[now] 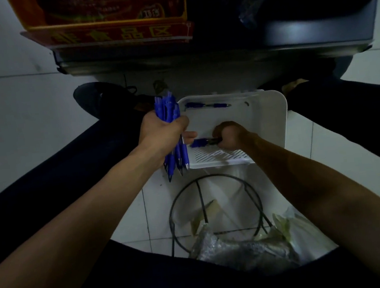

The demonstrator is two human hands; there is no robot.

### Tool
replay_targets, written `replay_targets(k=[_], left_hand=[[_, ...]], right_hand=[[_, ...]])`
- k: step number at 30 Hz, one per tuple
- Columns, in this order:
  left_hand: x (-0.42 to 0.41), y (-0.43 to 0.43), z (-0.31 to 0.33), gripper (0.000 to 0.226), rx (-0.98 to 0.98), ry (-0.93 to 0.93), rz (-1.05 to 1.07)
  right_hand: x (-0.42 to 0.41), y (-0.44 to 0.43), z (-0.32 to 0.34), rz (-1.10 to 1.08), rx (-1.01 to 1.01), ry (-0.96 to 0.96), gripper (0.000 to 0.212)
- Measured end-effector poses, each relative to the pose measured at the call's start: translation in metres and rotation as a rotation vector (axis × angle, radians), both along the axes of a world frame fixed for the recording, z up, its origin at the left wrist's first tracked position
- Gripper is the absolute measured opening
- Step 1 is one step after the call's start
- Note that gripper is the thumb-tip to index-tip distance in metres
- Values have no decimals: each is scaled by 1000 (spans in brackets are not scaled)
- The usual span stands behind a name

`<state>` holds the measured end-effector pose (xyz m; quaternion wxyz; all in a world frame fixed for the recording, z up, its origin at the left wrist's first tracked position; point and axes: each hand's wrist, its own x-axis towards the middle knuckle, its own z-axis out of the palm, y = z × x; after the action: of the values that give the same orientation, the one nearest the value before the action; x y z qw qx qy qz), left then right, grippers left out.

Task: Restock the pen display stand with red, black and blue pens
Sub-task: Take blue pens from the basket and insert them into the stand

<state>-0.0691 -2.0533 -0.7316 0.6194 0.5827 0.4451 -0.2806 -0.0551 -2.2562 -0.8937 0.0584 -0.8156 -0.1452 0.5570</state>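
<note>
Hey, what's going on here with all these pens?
A person sitting on the floor is gathering blue pens. The left hand grips a bundle of blue pens beside a white basket. The right hand, inside the basket, pinches a single pen by one end. One loose pen lies at the basket's far side. A black wire frame sits on the tiles nearer the person.

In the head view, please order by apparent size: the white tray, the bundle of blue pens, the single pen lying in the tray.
1. white tray
2. bundle of blue pens, in the left hand
3. single pen, farther away yet clearly smallest
</note>
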Motion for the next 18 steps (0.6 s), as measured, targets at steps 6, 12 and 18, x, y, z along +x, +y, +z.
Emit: replay_targets(k=[6, 12, 18], left_hand=[[1, 3, -2, 20, 110, 6, -71], [-1, 2, -6, 17, 149, -8, -100], [-1, 4, -7, 27, 170, -16, -104]], right_hand=[[-7, 3, -8, -38, -61, -23, 34], [-1, -2, 8, -171, 129, -30, 23], [11, -8, 45, -475, 343, 204, 16]])
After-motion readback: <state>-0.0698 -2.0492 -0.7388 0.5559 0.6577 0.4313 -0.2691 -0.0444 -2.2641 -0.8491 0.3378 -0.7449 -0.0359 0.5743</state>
